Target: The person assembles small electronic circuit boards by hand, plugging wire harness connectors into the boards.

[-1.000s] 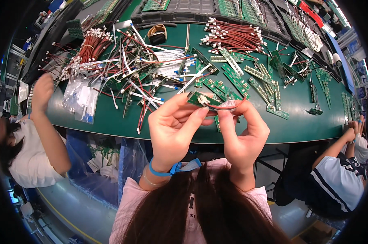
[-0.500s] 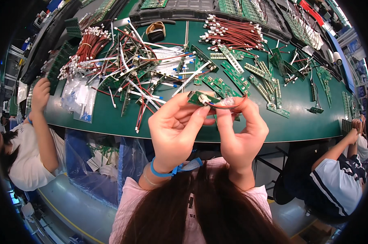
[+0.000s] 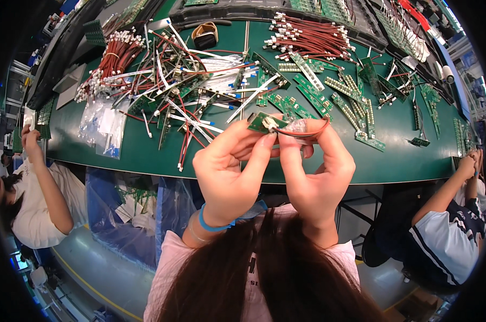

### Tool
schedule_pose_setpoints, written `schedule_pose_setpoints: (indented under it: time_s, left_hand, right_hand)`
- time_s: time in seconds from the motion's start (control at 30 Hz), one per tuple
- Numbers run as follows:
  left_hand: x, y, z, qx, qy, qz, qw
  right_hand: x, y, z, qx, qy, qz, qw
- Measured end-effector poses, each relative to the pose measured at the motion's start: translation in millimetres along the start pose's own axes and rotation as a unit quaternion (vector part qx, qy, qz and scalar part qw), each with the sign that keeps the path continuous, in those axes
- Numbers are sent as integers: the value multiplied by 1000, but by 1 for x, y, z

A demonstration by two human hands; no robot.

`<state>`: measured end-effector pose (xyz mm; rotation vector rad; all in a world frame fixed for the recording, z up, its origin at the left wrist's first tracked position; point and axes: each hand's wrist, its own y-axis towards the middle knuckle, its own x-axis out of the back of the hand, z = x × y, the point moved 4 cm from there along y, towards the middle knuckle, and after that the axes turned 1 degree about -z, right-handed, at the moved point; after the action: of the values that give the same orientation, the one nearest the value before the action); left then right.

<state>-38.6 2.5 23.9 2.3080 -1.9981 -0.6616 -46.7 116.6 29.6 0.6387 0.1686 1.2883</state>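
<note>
The left hand [image 3: 227, 174] pinches a circuit board [image 3: 260, 122], partly hidden by fingers; the right hand [image 3: 318, 174] grips a red wire [image 3: 315, 133], its far end unclear.

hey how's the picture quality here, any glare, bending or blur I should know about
Head view: the table bows along its near edge, and the corners go black; head view: bright glints on the clear bag; head view: the left hand and board look fairly sharp, surroundings toward the rim softer.
</note>
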Motion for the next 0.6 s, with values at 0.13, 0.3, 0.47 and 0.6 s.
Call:
schedule_pose_setpoints:
  time_s: [0.13, 0.3, 0.47, 0.6]
  left_hand:
    - [-1, -2, -1, -23, 75, -8, 997]
    - [-1, -8, 0, -67, 112, -30, 991]
    - [-2, -5, -3, -89, 102, -19, 991]
    - [2, -1, 0, -78, 93, -22, 992]
  right_hand:
    - [-2, -3, 0, 5, 13, -11, 1000]
    - [-1, -4, 1, 24, 30, -29, 999]
    - [-2, -3, 1, 25, 43, -31, 998]
    - [-5, -3, 1, 16, 59, -31, 998]
